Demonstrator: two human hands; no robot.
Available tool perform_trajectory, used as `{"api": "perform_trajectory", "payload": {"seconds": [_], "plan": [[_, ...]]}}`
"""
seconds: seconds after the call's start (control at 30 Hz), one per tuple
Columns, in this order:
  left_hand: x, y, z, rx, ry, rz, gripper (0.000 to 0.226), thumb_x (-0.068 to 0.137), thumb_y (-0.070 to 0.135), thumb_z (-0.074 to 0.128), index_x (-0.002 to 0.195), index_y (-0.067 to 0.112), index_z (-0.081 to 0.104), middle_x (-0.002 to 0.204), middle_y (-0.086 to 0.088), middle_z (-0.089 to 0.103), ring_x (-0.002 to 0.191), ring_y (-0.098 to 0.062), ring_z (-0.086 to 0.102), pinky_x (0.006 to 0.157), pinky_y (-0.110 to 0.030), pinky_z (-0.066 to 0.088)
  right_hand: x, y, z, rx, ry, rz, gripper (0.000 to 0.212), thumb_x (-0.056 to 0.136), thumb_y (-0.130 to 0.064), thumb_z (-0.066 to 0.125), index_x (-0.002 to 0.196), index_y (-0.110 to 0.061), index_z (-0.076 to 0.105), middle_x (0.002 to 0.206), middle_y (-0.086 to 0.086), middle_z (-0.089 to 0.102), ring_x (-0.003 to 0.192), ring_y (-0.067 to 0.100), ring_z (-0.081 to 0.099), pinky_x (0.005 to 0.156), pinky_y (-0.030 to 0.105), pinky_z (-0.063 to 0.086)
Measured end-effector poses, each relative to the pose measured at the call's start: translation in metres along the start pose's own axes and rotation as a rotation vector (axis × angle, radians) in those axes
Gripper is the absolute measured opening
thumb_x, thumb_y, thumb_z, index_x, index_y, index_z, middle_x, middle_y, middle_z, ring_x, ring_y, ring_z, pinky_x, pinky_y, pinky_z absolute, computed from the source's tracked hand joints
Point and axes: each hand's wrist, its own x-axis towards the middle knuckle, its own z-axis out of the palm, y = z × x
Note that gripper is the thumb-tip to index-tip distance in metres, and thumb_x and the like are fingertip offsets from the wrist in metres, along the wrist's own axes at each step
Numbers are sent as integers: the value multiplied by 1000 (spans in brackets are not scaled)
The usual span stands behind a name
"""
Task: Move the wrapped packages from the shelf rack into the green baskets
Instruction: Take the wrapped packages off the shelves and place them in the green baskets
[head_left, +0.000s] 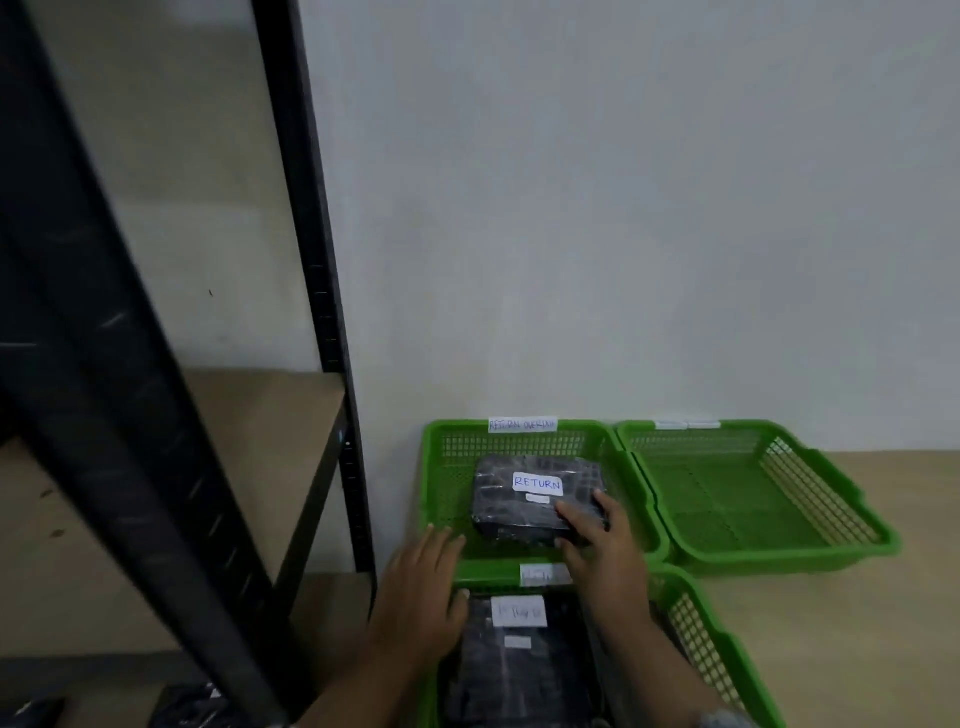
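Note:
A black wrapped package (524, 506) with a white "RETURN" label lies inside the far left green basket (447, 457). My right hand (602, 540) grips its near right corner, fingers curled over the top edge. My left hand (421, 587) hovers flat with straight fingers over that basket's near left rim, holding nothing. Below it, the near green basket (696, 634) holds another black package (514, 670) with a white label. At the bottom left, more black packages (192, 706) lie on a low shelf of the rack.
The black metal shelf rack (332, 291) with tan boards stands at the left, its post close to the baskets. A third green basket (841, 525) sits to the right on the tan floor. A pale wall rises behind.

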Motion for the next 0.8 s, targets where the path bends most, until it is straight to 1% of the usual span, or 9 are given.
{"api": "perform_trajectory", "payload": {"seconds": [0.07, 0.1, 0.17, 0.2, 0.27, 0.37, 0.6, 0.7, 0.8], "plan": [[15, -2, 2, -3, 16, -55, 57, 70, 36, 44, 119, 11, 61, 120, -8, 63, 111, -28, 59, 84, -44, 50, 24, 6, 13, -37, -76, 7, 44, 77, -14, 75, 117, -31, 66, 145, 11, 40, 120, 31, 52, 89, 35, 50], [21, -4, 3, -18, 31, -83, 57, 73, 32, 46, 123, 9, 58, 127, -10, 58, 117, -29, 54, 90, -45, 46, 35, 8, 19, -55, -118, 17, 43, 79, -17, 73, 119, -31, 65, 147, 9, 37, 121, 30, 51, 91, 34, 49], [32, -5, 3, -24, 4, -165, 59, 86, 30, 47, 141, 10, 36, 148, -11, 34, 137, -29, 28, 108, -45, 28, 51, 12, 34, -75, -192, 19, 42, 82, -19, 70, 122, -29, 63, 149, 9, 33, 124, 30, 48, 95, 35, 47], [36, -8, 5, -13, -6, -189, 62, 91, 32, 44, 145, 11, 24, 153, -10, 21, 141, -27, 15, 112, -43, 18, 59, 14, 41, -76, -218, 16, 41, 83, -19, 69, 123, -28, 63, 149, 10, 31, 125, 31, 47, 98, 36, 46], [41, -16, 12, 3, -6, -221, 65, 94, 37, 39, 148, 12, 11, 156, -8, 7, 143, -24, 4, 114, -39, 9, 71, 14, 55, -70, -272, 32, 41, 85, -16, 66, 124, -24, 62, 150, 12, 28, 127, 32, 45, 104, 36, 41], [42, -23, 20, 2, -39, -255, 66, 96, 41, 33, 149, 14, 3, 157, -5, 1, 143, -20, -3, 114, -36, 4, 85, 13, 74, -64, -367, 77, 42, 89, -12, 59, 129, -23, 57, 153, 13, 21, 132, 33, 39, 109, 33, 33], [41, -24, 30, 29, -42, -274, 65, 96, 43, 25, 149, 14, 1, 157, -3, -3, 142, -15, -8, 113, -33, -2, 101, 16, 95, -137, -547, 35, 47, 95, -14, 49, 139, -31, 44, 156, 12, 10, 136, 34, 31, 112, 34, 27], [40, -24, 30, 36, -46, -274, 66, 93, 44, 21, 149, 15, 0, 157, -2, -4, 142, -15, -9, 113, -34, -2, 104, 14, 96, -250, -606, 7, 55, 95, -23, 47, 144, -39, 29, 158, 8, 4, 140, 34, 23, 112, 41, 31], [40, -24, 27, 34, -64, -278, 65, 97, 42, 25, 149, 14, -2, 157, -3, -7, 142, -16, -11, 113, -36, -2, 107, 11, 94, -383, -659, -15, 61, 95, -31, 46, 147, -43, 15, 159, 8, 0, 143, 38, 8, 115, 51, 21]]}}
